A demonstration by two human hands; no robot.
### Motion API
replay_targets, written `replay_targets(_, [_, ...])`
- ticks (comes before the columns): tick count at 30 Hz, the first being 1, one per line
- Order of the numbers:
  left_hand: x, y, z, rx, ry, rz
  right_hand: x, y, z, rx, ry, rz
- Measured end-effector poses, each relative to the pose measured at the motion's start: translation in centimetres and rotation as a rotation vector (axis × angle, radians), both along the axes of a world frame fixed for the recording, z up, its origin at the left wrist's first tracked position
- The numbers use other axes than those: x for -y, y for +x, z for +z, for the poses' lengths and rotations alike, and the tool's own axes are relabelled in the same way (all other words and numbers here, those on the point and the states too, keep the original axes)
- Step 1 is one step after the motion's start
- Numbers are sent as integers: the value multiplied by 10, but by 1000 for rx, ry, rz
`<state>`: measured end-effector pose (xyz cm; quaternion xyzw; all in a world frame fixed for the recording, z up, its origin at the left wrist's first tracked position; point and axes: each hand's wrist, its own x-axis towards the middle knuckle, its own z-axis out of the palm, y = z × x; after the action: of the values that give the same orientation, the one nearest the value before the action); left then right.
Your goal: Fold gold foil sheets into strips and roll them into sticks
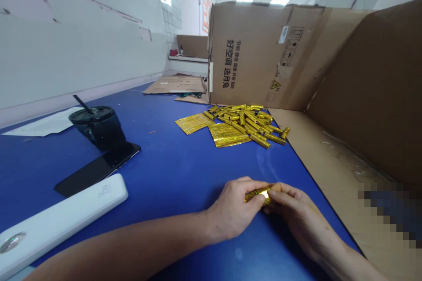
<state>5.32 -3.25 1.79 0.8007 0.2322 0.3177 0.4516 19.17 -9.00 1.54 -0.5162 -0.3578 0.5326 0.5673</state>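
A cardboard carton [260, 57] stands open along the far right of the blue surface [171, 171]. Just before it lies a loose heap of crinkled gold foil sticks [245, 123], with flat gold foil sheets [227, 135] touching its left side. Well in front of the heap, the left hand [234, 210] and right hand [293, 213] nearly meet, both pinching one short, shiny gold foil roll [258, 194] between their fingers, which partly hide it.
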Motion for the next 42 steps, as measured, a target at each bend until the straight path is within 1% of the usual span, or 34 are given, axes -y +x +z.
replay_targets(4, [0,0,-2,9,62,36,-1,-1,-1,-38,-12,36])
replay_targets(8, [-1,-2,-4,-1,216,-6,1,-1,-1,-28,-29,25])
replay_targets(13, [-1,-4,-6,-88,395,-66,3,0,-4,77,-19,1])
replay_targets(16, [0,-5,-7,-131,420,-73,2,-2,-7,101,-10,-27])
replay_targets(19, [1,-4,-8,-127,398,-73,2,-4,-9,73,-10,-36])
replay_targets(25, [0,-1,-7,-33,264,-28,2,-5,-9,-101,-39,10])
replay_targets(27, [-1,-1,-5,-17,199,-24,1,-4,-8,-135,-48,1])
replay_targets(29, [-3,0,-4,-1,114,-8,1,-3,-8,-125,-23,-28])
replay_targets(31, [-5,1,-4,20,0,38,0,-2,-8,-59,44,-65])
replay_targets(33, [-8,3,-6,46,-175,67,-1,0,-8,42,108,-74])
replay_targets(35, [-9,5,-7,75,-373,51,-2,1,-9,137,137,-52])
replay_targets(37, [-10,6,-7,102,-509,19,-2,3,-10,203,142,-33])
replay_targets(38, [-10,7,-7,110,-532,9,-3,4,-11,222,145,-39])
replay_targets(42, [-11,6,-5,114,-503,-16,-4,8,-12,213,162,-133])
